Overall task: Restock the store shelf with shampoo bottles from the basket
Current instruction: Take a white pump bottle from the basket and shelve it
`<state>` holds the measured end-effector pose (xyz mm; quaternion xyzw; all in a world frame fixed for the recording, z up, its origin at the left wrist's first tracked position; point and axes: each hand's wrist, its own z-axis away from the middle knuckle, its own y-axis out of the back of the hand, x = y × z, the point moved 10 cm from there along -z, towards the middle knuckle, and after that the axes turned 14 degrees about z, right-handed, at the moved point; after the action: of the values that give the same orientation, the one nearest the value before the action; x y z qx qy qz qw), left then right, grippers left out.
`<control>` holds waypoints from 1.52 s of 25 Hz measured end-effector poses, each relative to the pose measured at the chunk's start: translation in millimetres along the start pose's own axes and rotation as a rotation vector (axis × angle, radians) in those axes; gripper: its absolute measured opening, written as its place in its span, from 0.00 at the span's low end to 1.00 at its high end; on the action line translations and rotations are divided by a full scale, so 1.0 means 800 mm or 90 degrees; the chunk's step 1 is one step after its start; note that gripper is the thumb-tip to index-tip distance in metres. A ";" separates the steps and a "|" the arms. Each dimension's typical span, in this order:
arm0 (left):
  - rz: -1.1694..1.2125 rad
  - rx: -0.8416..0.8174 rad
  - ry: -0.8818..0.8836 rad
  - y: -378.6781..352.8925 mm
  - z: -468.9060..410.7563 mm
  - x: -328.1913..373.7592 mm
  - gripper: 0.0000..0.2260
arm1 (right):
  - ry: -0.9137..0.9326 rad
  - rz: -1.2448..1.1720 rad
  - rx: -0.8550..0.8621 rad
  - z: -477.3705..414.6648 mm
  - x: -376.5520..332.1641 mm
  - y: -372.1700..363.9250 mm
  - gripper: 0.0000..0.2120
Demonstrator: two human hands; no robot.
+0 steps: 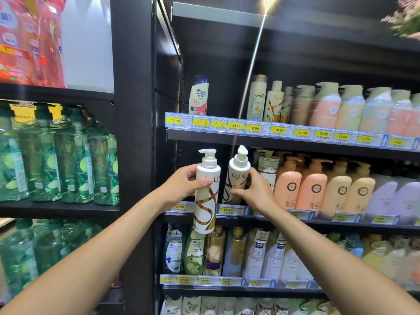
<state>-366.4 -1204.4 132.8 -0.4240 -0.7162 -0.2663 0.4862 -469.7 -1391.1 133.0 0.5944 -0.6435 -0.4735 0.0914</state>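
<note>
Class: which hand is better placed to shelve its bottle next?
Right. The right hand holds the right bottle at the shelf, tilted; the left hand holds the left bottle out front, base below the shelf edge.

The left pump bottle (205,201) and the right pump bottle (236,178) are white with bronze-gold ribbon swirls. Price tags (254,128) are yellow. The shelf frame (136,155) is black.

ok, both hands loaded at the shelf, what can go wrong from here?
1. The tilted bottle in the right hand is not upright; released like that, it may topple off the shelf edge.
2. Its pump sits just under the upper shelf and could catch there.
3. The left hand grips the second bottle near its top, out in front of the shelf; it could slip.
</note>
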 end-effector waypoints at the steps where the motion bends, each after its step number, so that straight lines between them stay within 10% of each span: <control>1: 0.004 0.002 0.001 0.001 0.000 -0.001 0.21 | -0.005 -0.004 -0.006 0.002 0.002 -0.005 0.27; 17: 0.082 -0.013 0.036 0.007 -0.004 -0.023 0.26 | -0.111 0.092 -0.024 -0.031 0.015 -0.022 0.20; 23: 0.042 -0.044 0.008 -0.001 -0.003 -0.011 0.24 | 0.012 -0.075 0.104 0.019 -0.009 0.038 0.14; 26: 0.015 -0.079 -0.015 -0.023 -0.011 0.005 0.24 | 0.043 -0.257 -0.147 0.034 -0.013 0.009 0.11; 29: 0.018 -0.107 -0.048 -0.044 -0.025 0.022 0.23 | 0.133 -0.195 -0.246 0.047 -0.025 -0.001 0.29; 38: -0.086 -0.135 -0.135 -0.078 -0.043 0.058 0.25 | 0.118 -0.026 0.030 0.038 -0.024 0.052 0.23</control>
<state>-411.8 -1246.9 190.8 -0.4492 -0.7585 -0.3261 0.3414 -513.1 -1365.6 155.0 0.6506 -0.6310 -0.4031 0.1272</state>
